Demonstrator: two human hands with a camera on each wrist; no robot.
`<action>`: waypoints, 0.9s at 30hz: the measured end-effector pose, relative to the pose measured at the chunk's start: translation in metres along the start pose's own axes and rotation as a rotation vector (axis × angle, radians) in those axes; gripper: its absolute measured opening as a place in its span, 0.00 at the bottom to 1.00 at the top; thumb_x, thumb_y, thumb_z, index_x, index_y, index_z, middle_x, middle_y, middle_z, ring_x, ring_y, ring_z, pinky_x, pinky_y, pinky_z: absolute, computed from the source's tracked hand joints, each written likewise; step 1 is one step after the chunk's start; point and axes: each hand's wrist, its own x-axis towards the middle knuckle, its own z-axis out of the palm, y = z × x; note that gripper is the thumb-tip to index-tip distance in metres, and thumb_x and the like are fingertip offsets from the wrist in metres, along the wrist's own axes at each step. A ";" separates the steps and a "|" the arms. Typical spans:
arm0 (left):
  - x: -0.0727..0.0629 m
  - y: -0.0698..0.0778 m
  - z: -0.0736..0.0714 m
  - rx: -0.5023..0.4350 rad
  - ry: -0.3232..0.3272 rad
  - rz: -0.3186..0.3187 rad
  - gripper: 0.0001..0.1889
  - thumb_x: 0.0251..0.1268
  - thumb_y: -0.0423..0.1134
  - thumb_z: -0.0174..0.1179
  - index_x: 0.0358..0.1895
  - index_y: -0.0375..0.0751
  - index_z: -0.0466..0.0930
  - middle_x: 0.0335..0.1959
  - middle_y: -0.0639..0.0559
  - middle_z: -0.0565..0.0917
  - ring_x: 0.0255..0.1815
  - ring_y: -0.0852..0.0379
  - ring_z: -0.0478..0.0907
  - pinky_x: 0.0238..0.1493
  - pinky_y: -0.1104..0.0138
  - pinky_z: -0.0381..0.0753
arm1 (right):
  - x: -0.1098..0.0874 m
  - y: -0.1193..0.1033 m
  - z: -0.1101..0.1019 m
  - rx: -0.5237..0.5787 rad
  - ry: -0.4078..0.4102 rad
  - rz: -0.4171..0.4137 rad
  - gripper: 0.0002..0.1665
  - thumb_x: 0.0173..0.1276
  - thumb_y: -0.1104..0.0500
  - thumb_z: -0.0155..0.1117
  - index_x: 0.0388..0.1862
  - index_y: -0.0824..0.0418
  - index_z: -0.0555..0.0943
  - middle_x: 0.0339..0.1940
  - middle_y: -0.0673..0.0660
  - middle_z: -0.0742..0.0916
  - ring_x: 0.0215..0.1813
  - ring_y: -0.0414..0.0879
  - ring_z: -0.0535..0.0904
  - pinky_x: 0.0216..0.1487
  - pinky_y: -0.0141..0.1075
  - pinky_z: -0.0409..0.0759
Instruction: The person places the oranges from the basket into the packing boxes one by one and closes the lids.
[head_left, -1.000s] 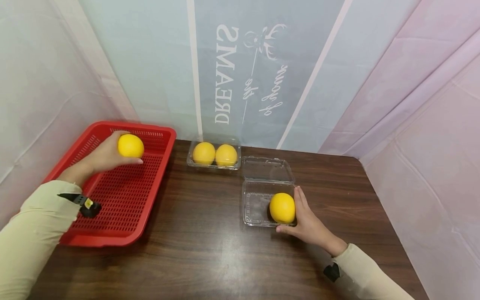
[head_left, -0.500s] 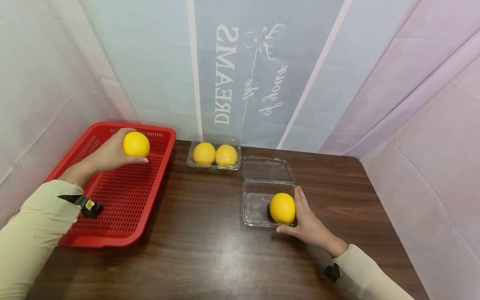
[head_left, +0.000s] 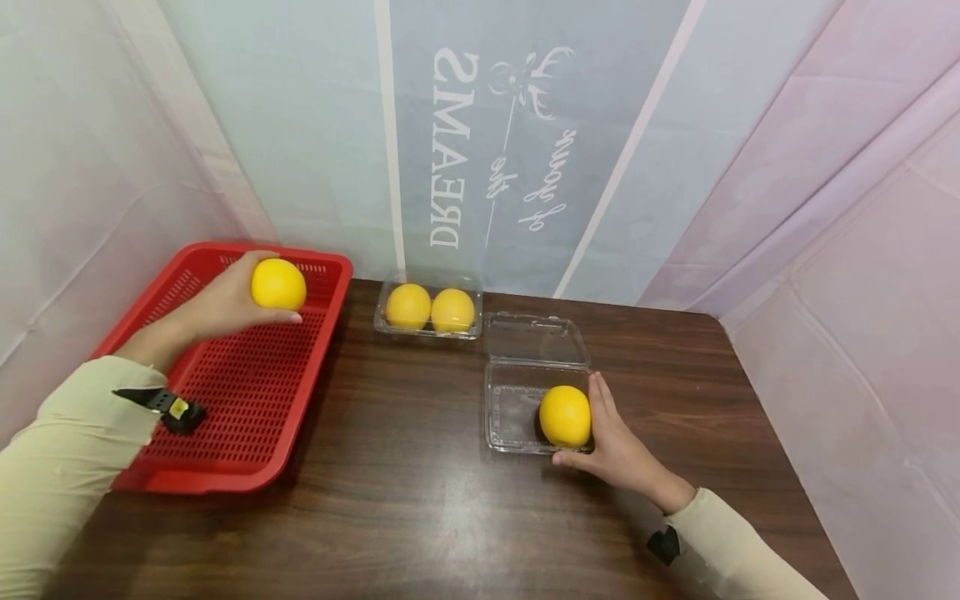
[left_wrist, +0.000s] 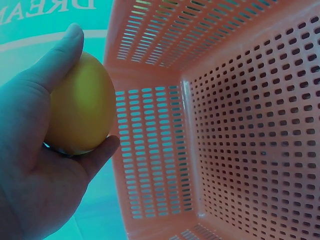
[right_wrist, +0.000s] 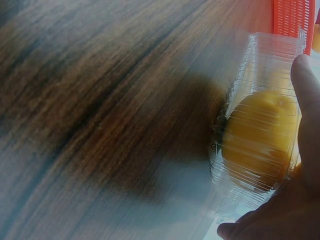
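Note:
In the head view my left hand (head_left: pixel 222 300) grips a yellow orange (head_left: pixel 278 285) above the red basket (head_left: pixel 281 450). The left wrist view shows thumb and fingers around that orange (left_wrist: pixel 82 105), near the basket's slotted wall (left_wrist: pixel 150 150). My right hand (head_left: pixel 618 442) rests against the right side and front corner of an open clear plastic clamshell box (head_left: pixel 510 408), fingers extended. Another orange (head_left: pixel 565 416) sits in the right half of this box, beside the hand. The right wrist view shows that orange (right_wrist: pixel 260 140) through the ribbed clear wall.
A second clear box (head_left: pixel 474 325) with two oranges (head_left: pixel 408 307) stands at the table's back edge, between the basket and the open box. The open box's lid (head_left: pixel 534 340) lies back toward the curtain (head_left: pixel 615 208). Brown wood table (head_left: pixel 390 433) lies between basket and boxes.
My left hand has moved slightly right and up in the head view, carrying the orange over the basket. The right hand and the open box have stayed in place.

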 end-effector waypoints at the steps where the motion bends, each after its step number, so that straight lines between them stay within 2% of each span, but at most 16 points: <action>1: 0.000 0.001 0.000 0.000 0.001 0.003 0.53 0.56 0.48 0.77 0.75 0.28 0.52 0.61 0.31 0.70 0.52 0.36 0.74 0.52 0.40 0.78 | 0.000 0.000 0.000 0.000 0.000 0.000 0.81 0.55 0.39 0.80 0.81 0.71 0.32 0.82 0.74 0.40 0.80 0.72 0.44 0.71 0.67 0.59; 13: 0.002 0.011 0.005 -0.010 -0.009 0.027 0.53 0.55 0.47 0.78 0.75 0.30 0.53 0.61 0.32 0.71 0.51 0.38 0.75 0.50 0.44 0.79 | -0.001 0.001 0.001 0.005 0.001 -0.002 0.81 0.55 0.37 0.79 0.81 0.71 0.32 0.82 0.73 0.39 0.80 0.72 0.44 0.71 0.67 0.59; 21: 0.004 0.027 0.011 -0.035 -0.033 0.056 0.52 0.54 0.49 0.79 0.74 0.33 0.54 0.62 0.36 0.70 0.51 0.39 0.74 0.52 0.43 0.78 | -0.001 0.002 0.001 0.007 -0.005 -0.004 0.81 0.55 0.37 0.78 0.81 0.72 0.33 0.82 0.73 0.39 0.81 0.71 0.42 0.71 0.67 0.58; 27: 0.007 0.038 0.018 -0.057 -0.044 0.089 0.51 0.55 0.46 0.79 0.75 0.35 0.54 0.63 0.38 0.69 0.54 0.40 0.72 0.55 0.42 0.76 | -0.001 0.002 0.000 0.013 -0.006 -0.011 0.81 0.55 0.37 0.79 0.81 0.72 0.33 0.82 0.73 0.39 0.81 0.72 0.42 0.71 0.67 0.58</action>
